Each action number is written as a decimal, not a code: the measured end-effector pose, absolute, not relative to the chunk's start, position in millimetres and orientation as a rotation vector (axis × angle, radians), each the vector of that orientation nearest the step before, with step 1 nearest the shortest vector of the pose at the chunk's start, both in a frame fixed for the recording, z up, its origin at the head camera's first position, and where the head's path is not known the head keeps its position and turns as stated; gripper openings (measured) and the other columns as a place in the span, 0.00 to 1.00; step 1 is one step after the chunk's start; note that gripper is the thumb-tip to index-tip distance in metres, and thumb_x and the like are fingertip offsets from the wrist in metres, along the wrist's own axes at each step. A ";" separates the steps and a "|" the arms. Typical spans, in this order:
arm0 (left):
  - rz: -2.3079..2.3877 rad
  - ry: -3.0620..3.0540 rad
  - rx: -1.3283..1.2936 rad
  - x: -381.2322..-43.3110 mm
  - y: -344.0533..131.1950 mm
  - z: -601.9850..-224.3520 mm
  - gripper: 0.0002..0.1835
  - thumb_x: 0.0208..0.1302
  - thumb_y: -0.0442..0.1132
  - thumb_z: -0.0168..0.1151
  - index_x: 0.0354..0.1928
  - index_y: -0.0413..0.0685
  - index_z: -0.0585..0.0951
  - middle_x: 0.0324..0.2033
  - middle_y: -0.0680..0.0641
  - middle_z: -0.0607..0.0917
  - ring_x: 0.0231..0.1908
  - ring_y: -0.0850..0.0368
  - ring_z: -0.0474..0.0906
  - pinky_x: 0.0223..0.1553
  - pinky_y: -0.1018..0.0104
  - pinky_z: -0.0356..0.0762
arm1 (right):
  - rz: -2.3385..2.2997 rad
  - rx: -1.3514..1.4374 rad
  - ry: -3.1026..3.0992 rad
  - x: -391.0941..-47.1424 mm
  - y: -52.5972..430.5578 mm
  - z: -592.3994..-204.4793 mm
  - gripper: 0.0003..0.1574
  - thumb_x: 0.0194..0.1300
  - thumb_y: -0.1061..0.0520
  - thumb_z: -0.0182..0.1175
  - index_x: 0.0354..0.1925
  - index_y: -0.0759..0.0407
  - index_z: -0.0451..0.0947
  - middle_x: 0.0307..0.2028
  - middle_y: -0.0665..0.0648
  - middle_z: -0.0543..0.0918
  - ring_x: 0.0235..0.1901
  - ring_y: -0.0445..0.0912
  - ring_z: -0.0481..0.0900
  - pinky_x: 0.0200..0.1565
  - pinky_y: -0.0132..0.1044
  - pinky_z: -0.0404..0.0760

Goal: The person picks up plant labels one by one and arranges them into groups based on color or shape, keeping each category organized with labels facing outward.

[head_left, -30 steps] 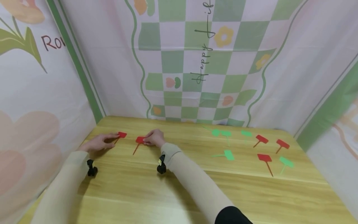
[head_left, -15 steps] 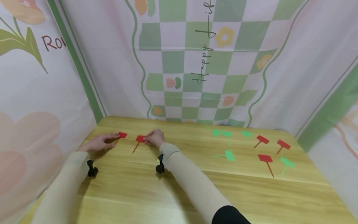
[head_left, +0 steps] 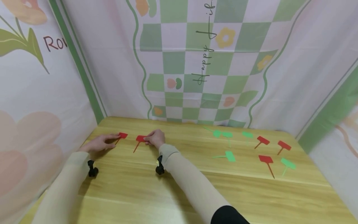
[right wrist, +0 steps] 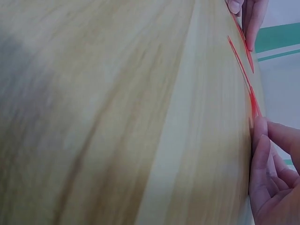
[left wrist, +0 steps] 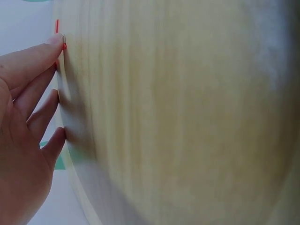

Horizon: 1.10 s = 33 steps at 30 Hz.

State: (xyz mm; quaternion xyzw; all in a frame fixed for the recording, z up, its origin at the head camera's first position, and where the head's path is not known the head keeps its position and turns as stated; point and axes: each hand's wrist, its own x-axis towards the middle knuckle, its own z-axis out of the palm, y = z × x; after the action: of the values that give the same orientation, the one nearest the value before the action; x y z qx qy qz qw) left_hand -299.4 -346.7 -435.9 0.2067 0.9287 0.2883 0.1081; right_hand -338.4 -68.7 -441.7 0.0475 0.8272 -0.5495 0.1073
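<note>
At the far left of the wooden table, my left hand (head_left: 101, 143) reaches out with extended fingers, its fingertips on a flat red T-shaped plant label (head_left: 123, 135). In the left wrist view only slivers of that label (left wrist: 57, 26) show around the fingertips (left wrist: 56, 40). To its right, my right hand (head_left: 156, 137) pinches the head of a second red plant label (head_left: 140, 138) between thumb and fingers. This label's stem points toward the front left. The right wrist view shows both red labels close together, with the pinched label (right wrist: 247, 84) low along the tabletop.
On the right of the table (head_left: 126, 193) lie several green plant labels (head_left: 230, 156) and three red ones (head_left: 265, 159), spread at various angles. A printed curtain (head_left: 173, 62) hangs behind the back edge, with more fabric (head_left: 42, 93) at the left side.
The pinched red label and right hand have shifted very slightly, the stem tip rising a little from its earlier place. The left hand stays on its label.
</note>
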 end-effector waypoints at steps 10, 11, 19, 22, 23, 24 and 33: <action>0.849 2.721 0.601 -301.9 -345.1 -436.2 0.30 0.67 0.43 0.57 0.68 0.38 0.64 0.70 0.34 0.57 0.69 0.30 0.45 0.66 0.34 0.48 | -1.606 0.136 2.450 -337.5 -66.6 -441.6 0.05 0.52 0.61 0.71 0.28 0.61 0.84 0.20 0.53 0.86 0.16 0.38 0.81 0.17 0.23 0.75; 0.848 2.721 0.603 -302.2 -345.0 -436.2 0.30 0.67 0.43 0.57 0.68 0.38 0.64 0.70 0.35 0.57 0.69 0.30 0.45 0.66 0.34 0.48 | -1.607 0.133 2.452 -337.4 -66.5 -441.6 0.05 0.52 0.61 0.71 0.28 0.61 0.84 0.20 0.53 0.86 0.16 0.38 0.81 0.17 0.23 0.75; 0.860 2.715 0.616 -302.4 -345.3 -436.3 0.30 0.67 0.42 0.58 0.67 0.37 0.64 0.70 0.34 0.58 0.69 0.29 0.46 0.65 0.33 0.49 | -1.549 0.087 2.501 -333.0 -64.4 -438.5 0.04 0.53 0.61 0.70 0.28 0.60 0.84 0.21 0.53 0.86 0.17 0.38 0.81 0.18 0.24 0.75; 0.864 2.713 0.610 -302.6 -346.5 -437.1 0.31 0.67 0.42 0.57 0.68 0.39 0.64 0.70 0.33 0.57 0.69 0.29 0.46 0.65 0.33 0.49 | -1.495 0.034 2.561 -328.4 -63.2 -436.6 0.04 0.54 0.59 0.70 0.29 0.58 0.84 0.21 0.52 0.86 0.18 0.38 0.81 0.20 0.24 0.74; 0.859 2.717 0.611 -302.5 -346.8 -437.4 0.31 0.67 0.43 0.57 0.68 0.39 0.64 0.70 0.33 0.57 0.69 0.29 0.46 0.65 0.33 0.49 | -1.472 0.008 2.589 -326.7 -62.8 -436.2 0.04 0.54 0.59 0.70 0.29 0.58 0.84 0.21 0.52 0.86 0.18 0.38 0.81 0.20 0.24 0.74; 0.852 2.721 0.611 -302.6 -347.1 -437.8 0.31 0.67 0.43 0.57 0.68 0.39 0.64 0.70 0.33 0.57 0.69 0.29 0.46 0.65 0.33 0.49 | -1.444 -0.025 2.621 -324.8 -62.2 -435.5 0.04 0.55 0.58 0.69 0.29 0.57 0.84 0.20 0.51 0.86 0.18 0.37 0.80 0.21 0.24 0.73; 0.835 2.753 0.606 -302.6 -348.7 -440.5 0.30 0.67 0.43 0.58 0.68 0.40 0.65 0.69 0.32 0.58 0.68 0.29 0.49 0.64 0.33 0.50 | -1.278 -0.232 2.778 -312.6 -55.5 -430.6 0.04 0.55 0.57 0.67 0.29 0.56 0.83 0.22 0.50 0.83 0.22 0.40 0.76 0.26 0.27 0.72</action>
State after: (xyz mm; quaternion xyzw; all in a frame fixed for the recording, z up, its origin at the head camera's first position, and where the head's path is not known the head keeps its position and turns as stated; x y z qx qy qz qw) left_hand -302.6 -348.7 -440.5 0.2051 0.9316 0.2825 0.1008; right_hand -312.6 -55.5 -430.6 -0.0756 0.9052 -0.4165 0.0375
